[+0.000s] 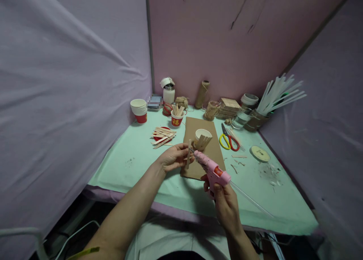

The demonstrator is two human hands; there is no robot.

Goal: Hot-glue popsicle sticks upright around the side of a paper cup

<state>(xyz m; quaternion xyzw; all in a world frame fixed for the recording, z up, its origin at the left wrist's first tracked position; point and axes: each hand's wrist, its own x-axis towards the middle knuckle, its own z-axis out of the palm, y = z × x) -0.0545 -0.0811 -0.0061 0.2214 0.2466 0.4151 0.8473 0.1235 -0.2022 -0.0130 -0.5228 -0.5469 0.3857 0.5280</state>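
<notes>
My left hand (176, 158) pinches a flat wooden craft stick (188, 154), held nearly upright above the cardboard sheet. In my right hand (222, 199) is a pink hot glue gun (211, 167), its nozzle at the stick, touching or very close. A clear glue stick (251, 200) sticks out of the gun's back end. Just beyond the nozzle, a paper cup (203, 133) with several craft sticks (203, 142) along its near side stands on the brown cardboard (195, 125). The cup's lower part is partly hidden.
Loose craft sticks lie on a red lid (163, 134) at left, near stacked cups (138, 110) and a stick-filled cup (177, 119). Scissors (229, 140), a round lid (259, 154) and scraps lie right. Twine, wooden squares (229, 106) and glue sticks (276, 95) line the back.
</notes>
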